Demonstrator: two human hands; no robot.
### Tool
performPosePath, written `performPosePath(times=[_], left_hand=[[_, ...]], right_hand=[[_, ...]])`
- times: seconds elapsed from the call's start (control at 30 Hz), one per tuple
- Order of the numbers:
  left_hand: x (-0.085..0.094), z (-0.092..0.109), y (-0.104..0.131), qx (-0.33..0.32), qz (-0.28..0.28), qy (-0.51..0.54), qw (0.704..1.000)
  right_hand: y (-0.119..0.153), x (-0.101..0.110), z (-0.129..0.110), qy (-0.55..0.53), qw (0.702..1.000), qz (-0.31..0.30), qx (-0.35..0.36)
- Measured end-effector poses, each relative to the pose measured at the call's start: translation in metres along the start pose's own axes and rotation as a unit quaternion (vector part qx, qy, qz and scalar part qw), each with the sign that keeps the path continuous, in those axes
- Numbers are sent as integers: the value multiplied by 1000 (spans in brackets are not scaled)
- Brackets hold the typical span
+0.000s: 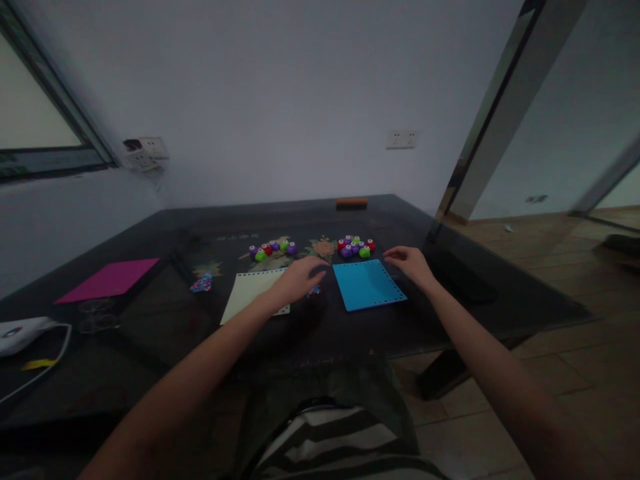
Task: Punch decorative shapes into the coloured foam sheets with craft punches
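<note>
Currently L hand [296, 281] & R hand [414, 265] flank blue sheet [369, 285], stretched fwd, fingers [397, 251] bent, released

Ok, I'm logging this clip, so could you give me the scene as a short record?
Left hand: fingertips near the blue sheet's far left corner, nothing visibly held
Right hand: off its right edge, nothing visibly held
Blue sheet: between the hands, dark dots along some edges
Cream sheet: left of the blue one, partly hidden by left hand
One-eyed toys: red, green, purple; two clusters beyond the sheets
Table: dark, floral print
</note>
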State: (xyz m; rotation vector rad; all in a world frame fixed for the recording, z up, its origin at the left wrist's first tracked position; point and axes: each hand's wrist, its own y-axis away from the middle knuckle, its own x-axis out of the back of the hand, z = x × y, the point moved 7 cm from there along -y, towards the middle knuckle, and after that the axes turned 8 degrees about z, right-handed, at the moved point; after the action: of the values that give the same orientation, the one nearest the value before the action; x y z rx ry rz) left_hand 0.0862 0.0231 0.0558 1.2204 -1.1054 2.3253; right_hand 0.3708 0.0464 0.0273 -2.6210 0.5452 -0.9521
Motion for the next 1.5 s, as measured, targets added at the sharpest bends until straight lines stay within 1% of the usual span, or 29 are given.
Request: performPosePath(times=[0.03, 0.1, 0.13, 0.2, 0.23, 0.3, 0.33, 0.4, 0.47, 0.57, 0.63, 0.7, 0.8, 0.9, 1.07, 1.23, 1.4, 1.5], left_hand=[[12, -13, 2, 10, 2, -7, 1000], [33, -46, 13, 38, 2, -27, 999], [42, -65, 21, 56, 1, -36, 998], [58, -106, 41, 113, 11, -57, 992], [66, -125, 52, 148, 26, -66, 986], [79, -155, 72, 193, 49, -65, 978], [83, -165, 79, 210, 53, -64, 974], [88, -177, 89, 221, 51, -65, 972], [90, -179, 92, 214, 42, -66, 974], [85, -173, 91, 192, 6, -70, 979], [78, -170, 91, 184, -27, -78, 979], [72, -169, 92, 182, -53, -92, 978], [68, -172, 93, 183, -65, -112, 975], [67, -174, 93, 179, -68, -118, 974], [69, -173, 92, 176, -59, -106, 977], [70, -167, 91, 164, -60, -109, 978], [73, -161, 88, 151, -42, -110, 981], [77, -162, 88, 175, -23, -96, 980]], right_hand=[[0, -1, -10, -2, 1000, -1, 17], [1, -6, -34, -17, 999, -10, 50], [2, -11, -48, -27, 997, -18, 66], [2, -26, -76, -49, 993, -41, 98], [3, -38, -91, -55, 990, -61, 112], [5, -66, -122, -57, 981, -103, 153], [6, -82, -137, -57, 976, -124, 173], [9, -117, -164, -47, 966, -156, 201], [13, -153, -183, -13, 958, -183, 222], [23, -202, -193, 74, 938, -236, 242], [32, -225, -192, 118, 921, -262, 264], [38, -239, -186, 151, 907, -266, 290], [41, -245, -178, 155, 903, -243, 318], [40, -248, -172, 140, 904, -244, 321], [39, -247, -173, 117, 908, -245, 319], [41, -244, -174, 124, 910, -239, 315], [44, -241, -175, 123, 909, -238, 321], [44, -239, -175, 95, 920, -234, 301]])
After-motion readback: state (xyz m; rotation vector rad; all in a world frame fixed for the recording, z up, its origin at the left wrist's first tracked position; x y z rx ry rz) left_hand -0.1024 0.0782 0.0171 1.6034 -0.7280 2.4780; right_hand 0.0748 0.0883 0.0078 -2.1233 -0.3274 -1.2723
